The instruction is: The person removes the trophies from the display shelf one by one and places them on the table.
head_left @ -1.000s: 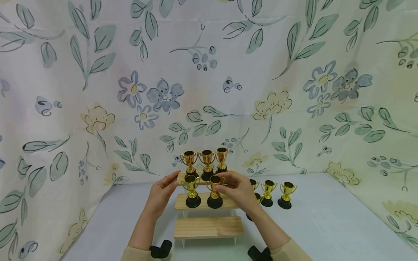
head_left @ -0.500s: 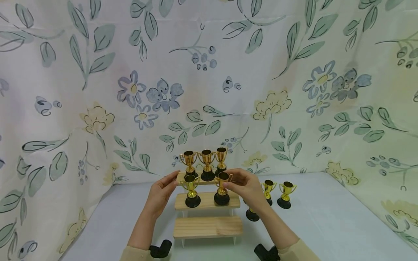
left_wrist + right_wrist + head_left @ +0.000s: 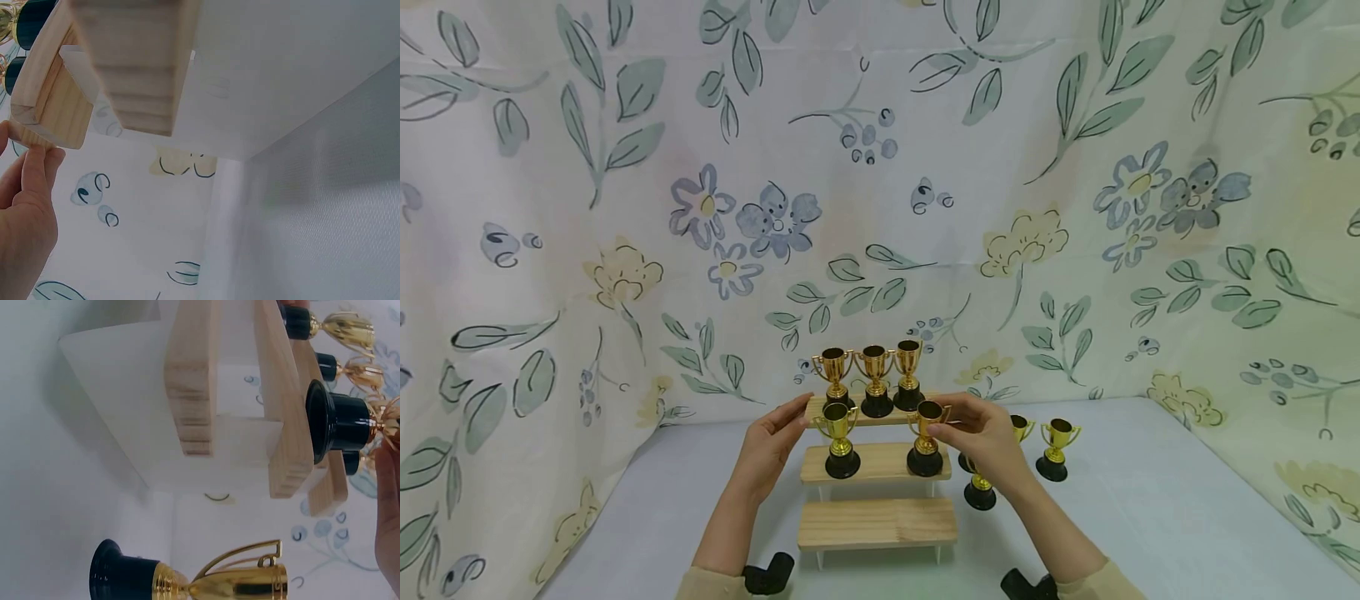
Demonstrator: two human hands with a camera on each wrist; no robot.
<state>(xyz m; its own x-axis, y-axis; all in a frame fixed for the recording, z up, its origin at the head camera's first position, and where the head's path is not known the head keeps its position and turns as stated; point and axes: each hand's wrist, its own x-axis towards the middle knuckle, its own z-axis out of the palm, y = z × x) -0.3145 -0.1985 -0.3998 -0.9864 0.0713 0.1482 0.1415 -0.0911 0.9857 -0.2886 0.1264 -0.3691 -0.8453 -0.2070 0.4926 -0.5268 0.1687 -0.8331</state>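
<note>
A three-step wooden stand (image 3: 877, 523) sits on the pale table. Three gold trophies with black bases (image 3: 875, 390) line its top step. One trophy (image 3: 840, 439) stands at the left of the middle step. My right hand (image 3: 951, 427) pinches the cup of another trophy (image 3: 925, 439), whose base rests at the right end of that step; in the right wrist view this trophy (image 3: 342, 424) sits on the step's edge. My left hand (image 3: 801, 417) holds the left end of the top step, fingertips (image 3: 39, 164) under the wood (image 3: 47, 119).
Loose trophies stand on the table right of the stand: one (image 3: 980, 490) close to it, which also shows in the right wrist view (image 3: 187, 582), and two further back (image 3: 1055, 450). A flowered cloth (image 3: 880, 208) walls the back and both sides. The bottom step is bare.
My right hand slid its trophy rightward along the middle step, from beside the left trophy to the right end. The left hand stayed put.
</note>
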